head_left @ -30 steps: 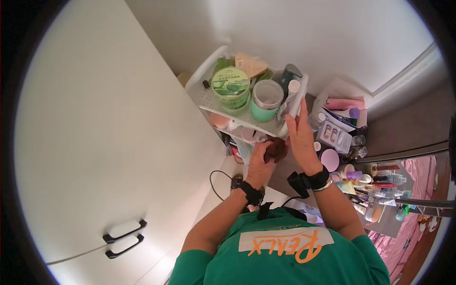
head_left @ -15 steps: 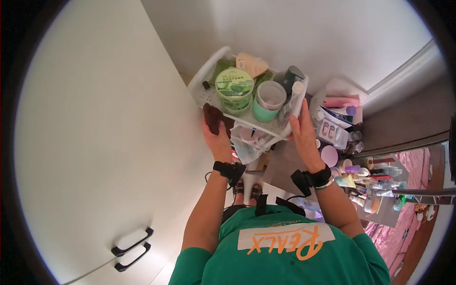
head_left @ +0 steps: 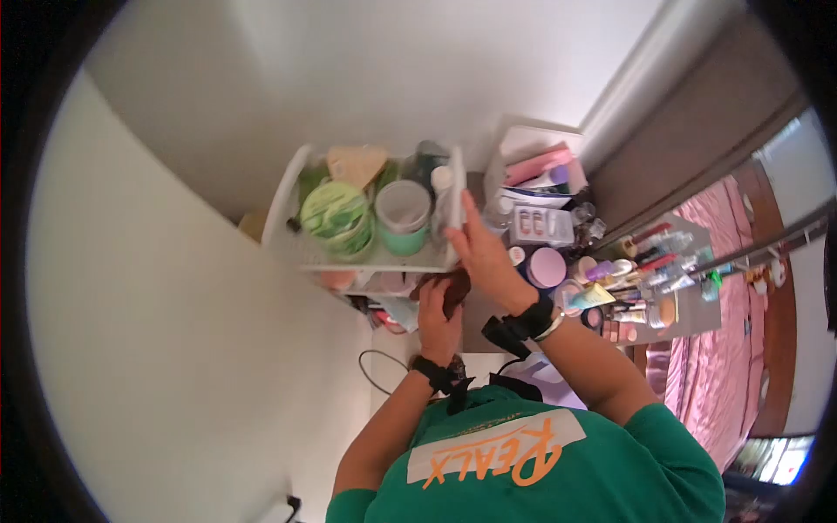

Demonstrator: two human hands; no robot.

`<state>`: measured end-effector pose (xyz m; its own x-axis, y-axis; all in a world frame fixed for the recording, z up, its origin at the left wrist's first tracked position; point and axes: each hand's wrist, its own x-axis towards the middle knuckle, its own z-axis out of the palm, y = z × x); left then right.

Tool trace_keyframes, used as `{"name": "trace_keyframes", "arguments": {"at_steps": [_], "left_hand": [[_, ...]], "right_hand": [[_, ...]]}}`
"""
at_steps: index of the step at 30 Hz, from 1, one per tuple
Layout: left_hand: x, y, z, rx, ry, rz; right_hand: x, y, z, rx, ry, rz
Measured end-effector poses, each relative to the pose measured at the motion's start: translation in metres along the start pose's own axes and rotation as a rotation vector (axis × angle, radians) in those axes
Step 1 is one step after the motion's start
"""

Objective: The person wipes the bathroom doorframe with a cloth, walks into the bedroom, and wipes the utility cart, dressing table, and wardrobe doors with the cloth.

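Here's the left hand [head_left: 438, 321], fingers bent and bunched around a soft, crumpled brown cloth [head_left: 455, 295], gripping it right at the front of the white rack [head_left: 375, 268], just under the upper tray's edge and toward its right corner. And the right hand [head_left: 491, 261], that one is loose and flat: fingers long and straight along the rack's smooth right side, thumb split off toward the front corner, no object clasped in the palm. Up on the tray, glossy molded plastic with rounded side rails, sits a squat round tub [head_left: 336, 213] with a leafy green lid, slightly blurred; just beside it, a cylindrical jar [head_left: 404, 218], see-through above and mint green below. Behind them, a flat, peach-colored packet [head_left: 356, 164] with angled edges, then a dark bottle [head_left: 427, 159], and close to the right rail a small rounded white cap [head_left: 442, 180]. Over to the right, the grey desk [head_left: 488, 327] is smooth-faced, and beyond the right wrist it's busy: a white box [head_left: 514, 144] with a slick pink tube [head_left: 539, 166] lying inside, a boxy, shiny clear case [head_left: 540, 225] in front of it, then a disc-shaped pink lid [head_left: 547, 268]. Black straps [head_left: 432, 373] circle both wrists, the shirt [head_left: 523, 488] is green fabric, and far right there's wrinkled pink bedding [head_left: 715, 253].
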<state>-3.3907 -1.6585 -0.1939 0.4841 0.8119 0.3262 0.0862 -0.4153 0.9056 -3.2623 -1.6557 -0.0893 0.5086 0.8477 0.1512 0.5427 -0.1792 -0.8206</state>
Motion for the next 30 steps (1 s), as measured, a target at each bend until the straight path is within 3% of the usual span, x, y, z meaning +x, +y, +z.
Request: {"name": "trace_keyframes", "arguments": {"at_steps": [4,5,15,22,23,26,30], "left_hand": [[-0.005,-0.025,0.013,0.203,-0.163,0.122],[-0.006,-0.030,0.014,0.187,-0.188,0.054],[-0.002,-0.080,0.027,0.150,-0.288,0.080],[0.002,-0.028,-0.025,-0.051,-0.251,-0.194],[-0.002,-0.021,-0.031,-0.254,-0.240,-0.374],[-0.008,0.009,-0.045,-0.395,-0.182,-0.413],[-0.019,0.040,-0.056,-0.506,-0.117,-0.499]], "right_hand": [[-0.004,-0.010,-0.002,0.010,-0.058,0.078],[-0.005,-0.008,0.000,-0.006,-0.033,0.050],[-0.002,-0.007,0.005,-0.041,0.064,0.022],[-0.009,-0.011,0.004,-0.035,0.113,0.032],[-0.012,-0.013,0.003,0.015,0.119,0.043],[-0.018,-0.022,-0.009,0.040,0.071,0.086],[-0.048,-0.018,-0.020,0.072,0.211,-0.143]]}}
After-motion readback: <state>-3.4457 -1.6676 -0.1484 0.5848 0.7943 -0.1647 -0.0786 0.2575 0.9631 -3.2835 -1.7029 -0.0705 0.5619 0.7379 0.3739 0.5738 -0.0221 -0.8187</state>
